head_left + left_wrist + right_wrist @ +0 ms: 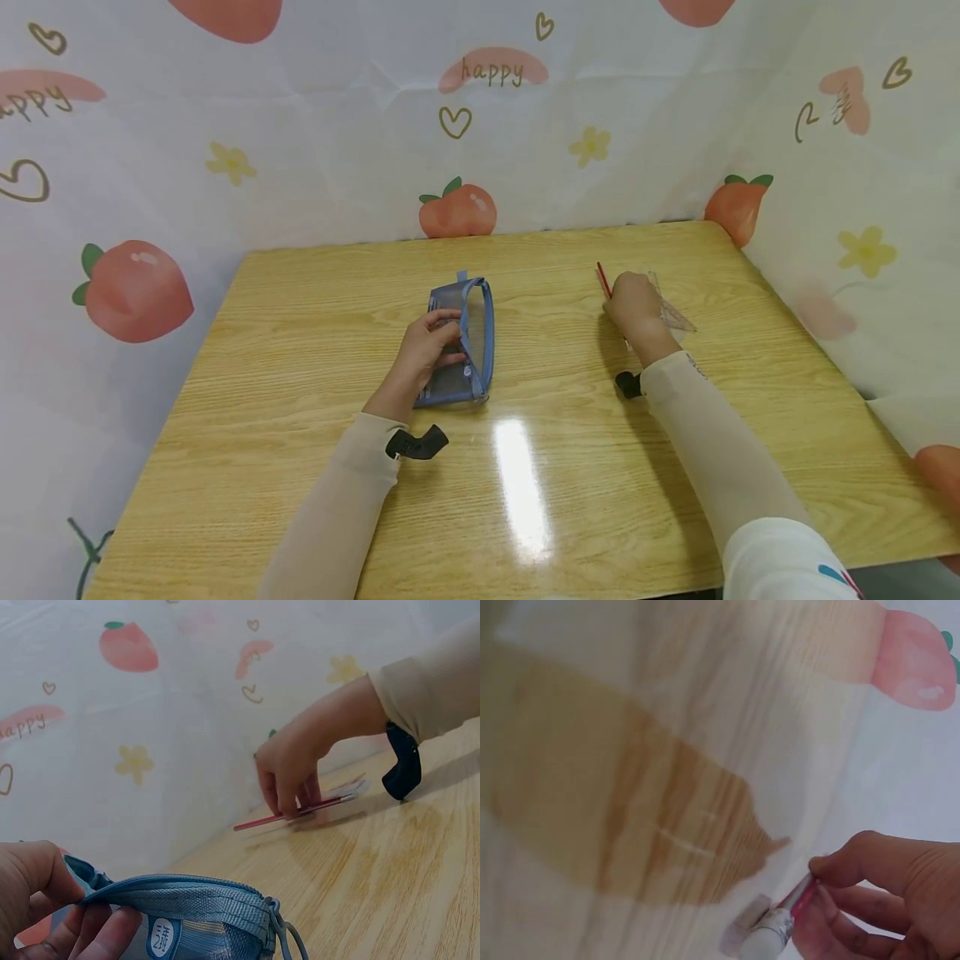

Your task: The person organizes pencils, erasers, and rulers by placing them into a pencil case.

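Note:
My left hand [429,352] pinches the opening edge of a blue mesh zip pouch [448,385] lying near the middle of the table. In the left wrist view, thumb and fingers lift that zipped edge [187,892], and the pouch gapes. Its inside is mostly hidden. Over on the right, my right hand [636,305] pinches a slim red pencil [602,277] close to the tabletop. The right wrist view shows the pencil's metal band and pale eraser end [766,942] below the thumb. A clear set square [678,317] lies just beyond the right hand, partly covered by it.
The wood-grain table [300,333] meets a white printed cloth [337,150] at the back and sides. A bright light reflection [521,492] lies on the front middle of the tabletop. Each wrist carries a black camera mount [417,443].

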Tool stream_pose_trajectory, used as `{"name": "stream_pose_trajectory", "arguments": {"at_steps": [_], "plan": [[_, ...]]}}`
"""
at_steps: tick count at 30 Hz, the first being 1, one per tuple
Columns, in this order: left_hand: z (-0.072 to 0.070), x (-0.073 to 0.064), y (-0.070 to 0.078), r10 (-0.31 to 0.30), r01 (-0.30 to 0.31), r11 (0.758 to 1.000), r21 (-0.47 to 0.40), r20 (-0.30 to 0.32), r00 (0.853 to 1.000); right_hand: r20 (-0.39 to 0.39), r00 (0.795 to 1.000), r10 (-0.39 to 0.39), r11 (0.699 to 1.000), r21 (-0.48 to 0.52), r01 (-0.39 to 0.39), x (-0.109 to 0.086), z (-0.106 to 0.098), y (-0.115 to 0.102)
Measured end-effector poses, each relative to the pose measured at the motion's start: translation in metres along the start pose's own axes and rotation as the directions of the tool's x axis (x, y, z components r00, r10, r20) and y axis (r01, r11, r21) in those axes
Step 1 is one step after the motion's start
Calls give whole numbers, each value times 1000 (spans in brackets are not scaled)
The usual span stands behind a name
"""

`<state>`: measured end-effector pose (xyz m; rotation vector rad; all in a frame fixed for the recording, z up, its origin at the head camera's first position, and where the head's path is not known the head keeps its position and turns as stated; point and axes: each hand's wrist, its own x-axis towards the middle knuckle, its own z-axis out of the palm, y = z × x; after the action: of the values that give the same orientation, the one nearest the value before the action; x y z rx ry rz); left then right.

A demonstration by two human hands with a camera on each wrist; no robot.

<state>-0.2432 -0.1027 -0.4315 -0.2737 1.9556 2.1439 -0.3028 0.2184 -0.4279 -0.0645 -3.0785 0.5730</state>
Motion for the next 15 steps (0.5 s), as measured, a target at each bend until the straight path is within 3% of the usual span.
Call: {"name": "stream_pose_trajectory", "arguments": {"at_steps": [5,8,12,15], "plan": [[0,0,0,3,-3,1000,0,3,1000,-23,1000,7,996,90,-5,-3,-3,-5],[0,-1,1,-2,2,1000,6,1,1000,1,1000,26,972,233,-26,-6,-4,-11],[0,-1,1,-7,7,1000,11,0,1000,129,991,33,871,482,-91,-9,-4,-21],[0,-1,2,-3,3,1000,16,2,1000,221,975,23,785,599,-155,-10,-3,-28]]}}
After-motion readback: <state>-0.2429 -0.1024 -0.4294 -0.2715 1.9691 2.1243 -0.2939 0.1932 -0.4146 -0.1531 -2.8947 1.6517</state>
